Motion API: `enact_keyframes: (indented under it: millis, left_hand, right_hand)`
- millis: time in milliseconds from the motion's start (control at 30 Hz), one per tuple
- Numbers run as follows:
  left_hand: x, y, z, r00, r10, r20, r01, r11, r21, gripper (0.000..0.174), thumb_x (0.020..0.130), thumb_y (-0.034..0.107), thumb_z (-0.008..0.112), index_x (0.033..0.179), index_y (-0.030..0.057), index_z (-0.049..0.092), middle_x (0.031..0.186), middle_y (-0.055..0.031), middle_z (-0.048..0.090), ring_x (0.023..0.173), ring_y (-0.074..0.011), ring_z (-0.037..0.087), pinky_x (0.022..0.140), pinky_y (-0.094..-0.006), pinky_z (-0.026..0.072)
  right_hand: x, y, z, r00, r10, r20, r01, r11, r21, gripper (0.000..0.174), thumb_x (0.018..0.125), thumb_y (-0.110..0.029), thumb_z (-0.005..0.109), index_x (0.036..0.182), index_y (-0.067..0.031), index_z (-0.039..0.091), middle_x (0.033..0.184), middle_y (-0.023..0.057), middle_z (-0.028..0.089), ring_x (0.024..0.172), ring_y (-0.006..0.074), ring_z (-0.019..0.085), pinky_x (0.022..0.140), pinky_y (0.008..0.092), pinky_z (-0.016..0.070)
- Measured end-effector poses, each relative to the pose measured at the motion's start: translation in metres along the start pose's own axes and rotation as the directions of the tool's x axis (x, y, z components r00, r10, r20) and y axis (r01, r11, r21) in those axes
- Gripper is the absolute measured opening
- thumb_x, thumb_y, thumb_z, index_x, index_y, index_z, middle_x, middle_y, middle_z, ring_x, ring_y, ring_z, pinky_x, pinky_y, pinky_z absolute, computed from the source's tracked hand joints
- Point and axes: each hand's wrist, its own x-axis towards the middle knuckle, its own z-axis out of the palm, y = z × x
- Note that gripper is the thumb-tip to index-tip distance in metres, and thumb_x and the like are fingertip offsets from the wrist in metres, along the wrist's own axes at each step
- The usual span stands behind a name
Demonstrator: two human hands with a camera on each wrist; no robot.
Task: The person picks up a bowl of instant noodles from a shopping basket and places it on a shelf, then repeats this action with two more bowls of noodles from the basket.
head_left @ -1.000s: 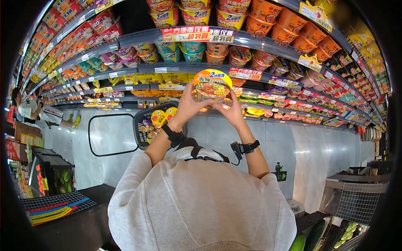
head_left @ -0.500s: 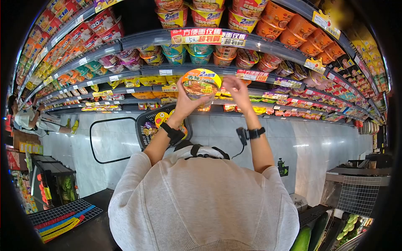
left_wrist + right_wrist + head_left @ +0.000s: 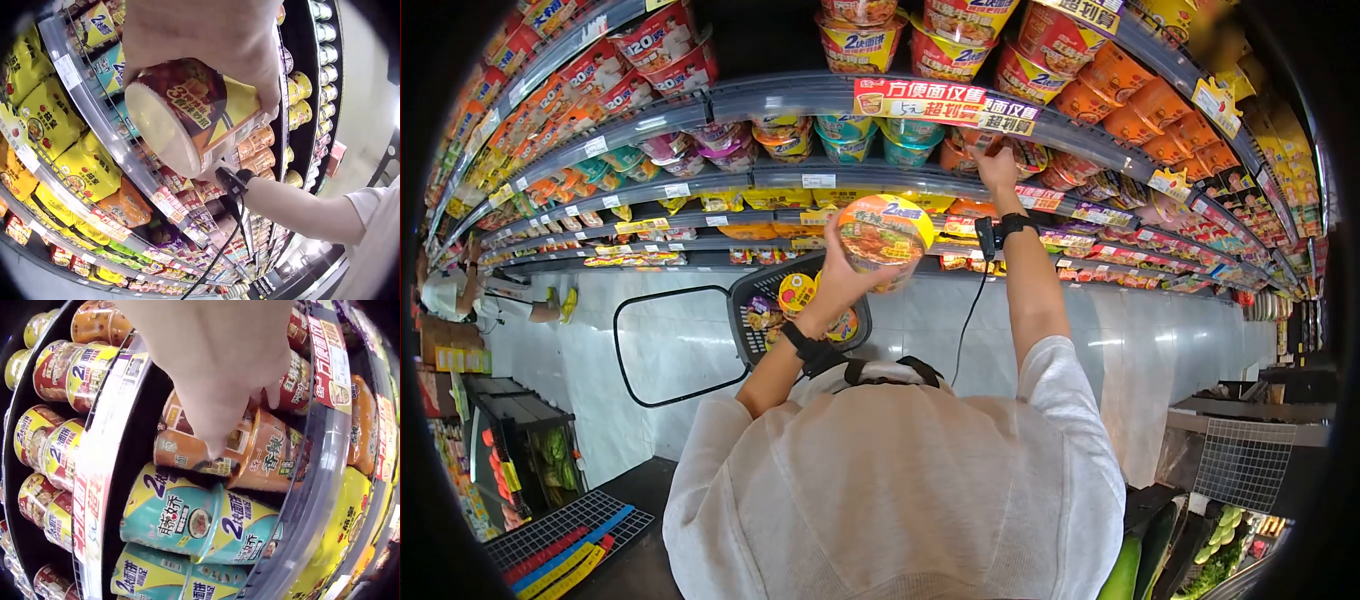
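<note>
My left hand (image 3: 845,275) grips an instant noodle bowl (image 3: 885,240) in front of the shelves, its printed lid facing up toward the head camera. In the left wrist view, the pale base of this bowl shows below the fingers. My right hand (image 3: 1000,168) reaches into a middle shelf, under the red price sign. In the right wrist view, the thumb lies on the side of an orange noodle bowl (image 3: 187,440), with other fingers round its far side. Teal noodle bowls (image 3: 194,515) stand stacked right beside it.
A shelf edge (image 3: 790,180) runs below the right hand's row. A dark shopping basket (image 3: 745,335) with noodle packs and bowls stands on the floor, lower left. A black frame (image 3: 625,350) lies next to it. At the far left, another person (image 3: 460,295) is in the aisle.
My right hand has let go of the noodle bowl and moved up and right into the shelf, onto an orange bowl. The left hand keeps the first bowl, now held slightly lower.
</note>
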Motion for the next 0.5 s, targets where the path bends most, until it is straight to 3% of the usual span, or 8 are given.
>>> enact_keyframes:
  millis: [33, 100, 200, 333, 400, 433, 500]
  left_hand:
    - [0.0, -0.004, -0.011, 1.0, 0.006, -0.012, -0.006, 0.999, 0.033, 0.12, 0.07, 0.024, 0.098, 0.155, 0.0054, 0.015, 0.147, -0.0172, 0.041, 0.136, -0.0256, 0.048, 0.115, -0.0398, 0.0436]
    - [0.003, -0.001, -0.027, 1.0, 0.015, -0.027, -0.014, 0.999, 0.034, 0.12, 0.07, 0.026, 0.098, 0.154, 0.0051, 0.016, 0.146, -0.0169, 0.042, 0.135, -0.0257, 0.05, 0.114, -0.0393, 0.0445]
    - [0.01, -0.003, -0.043, 0.998, 0.049, -0.034, -0.047, 0.996, 0.072, 0.119, 0.069, 0.024, 0.098, 0.155, 0.0063, 0.017, 0.146, -0.0162, 0.043, 0.136, -0.0254, 0.05, 0.114, -0.0398, 0.0453]
    - [0.023, -0.007, -0.041, 0.998, 0.052, -0.034, -0.049, 0.994, 0.1, 0.119, 0.069, 0.025, 0.098, 0.154, 0.0047, 0.018, 0.145, -0.0165, 0.044, 0.135, -0.0255, 0.051, 0.113, -0.0397, 0.0458]
    - [0.03, -0.009, -0.034, 0.999, 0.028, -0.024, -0.026, 0.997, 0.069, 0.121, 0.067, 0.027, 0.099, 0.153, 0.0035, 0.017, 0.145, -0.0173, 0.043, 0.135, -0.0259, 0.05, 0.113, -0.0399, 0.046]
    - [0.034, -0.011, -0.03, 0.999, 0.035, -0.008, -0.035, 0.998, 0.056, 0.121, 0.067, 0.026, 0.099, 0.153, 0.0034, 0.017, 0.145, -0.0173, 0.043, 0.135, -0.026, 0.05, 0.113, -0.0401, 0.0462]
    - [0.045, -0.017, -0.018, 0.999, 0.041, 0.007, -0.041, 0.999, 0.016, 0.121, 0.066, 0.024, 0.099, 0.153, 0.0034, 0.018, 0.145, -0.0171, 0.043, 0.135, -0.026, 0.051, 0.112, -0.0401, 0.0466]
  right_hand:
    - [-0.001, 0.001, -0.002, 1.0, 0.009, 0.001, -0.009, 1.0, -0.007, 0.088, 0.075, -0.06, 0.085, 0.124, 0.0086, 0.06, 0.118, 0.0298, 0.069, 0.109, 0.0441, 0.068, 0.091, 0.0474, 0.0544]
    - [0.006, 0.003, -0.004, 0.998, 0.056, 0.03, -0.054, 0.995, -0.079, 0.064, 0.076, -0.05, 0.086, 0.102, 0.0054, 0.069, 0.103, 0.0226, 0.075, 0.102, 0.0377, 0.071, 0.085, 0.0453, 0.0554]
    - [0.012, 0.004, -0.004, 1.0, 0.007, 0.03, -0.005, 0.999, -0.054, 0.059, 0.078, -0.049, 0.083, 0.1, 0.0055, 0.074, 0.101, 0.0278, 0.074, 0.098, 0.042, 0.071, 0.087, 0.0476, 0.0549]
    - [0.018, 0.006, -0.005, 0.996, 0.052, 0.066, -0.035, 0.973, -0.228, 0.056, 0.079, -0.045, 0.082, 0.102, 0.0053, 0.074, 0.103, 0.0301, 0.072, 0.099, 0.0432, 0.07, 0.087, 0.0476, 0.0549]
    - [0.025, 0.018, 0.003, 0.997, -0.077, 0.017, 0.079, 0.985, -0.156, 0.048, 0.083, -0.041, 0.078, 0.116, -0.0054, 0.074, 0.109, 0.0208, 0.075, 0.102, 0.041, 0.07, 0.089, 0.0468, 0.0547]
    - [0.029, 0.025, 0.006, 0.997, -0.073, 0.018, 0.075, 0.985, -0.157, 0.048, 0.083, -0.041, 0.078, 0.116, -0.0054, 0.074, 0.109, 0.0208, 0.075, 0.102, 0.041, 0.07, 0.089, 0.0468, 0.0547]
    - [0.038, 0.035, 0.011, 0.995, -0.102, 0.004, 0.098, 0.943, -0.317, 0.052, 0.089, -0.051, 0.07, 0.119, -0.0095, 0.074, 0.117, 0.0214, 0.073, 0.106, 0.0419, 0.069, 0.091, 0.048, 0.0541]
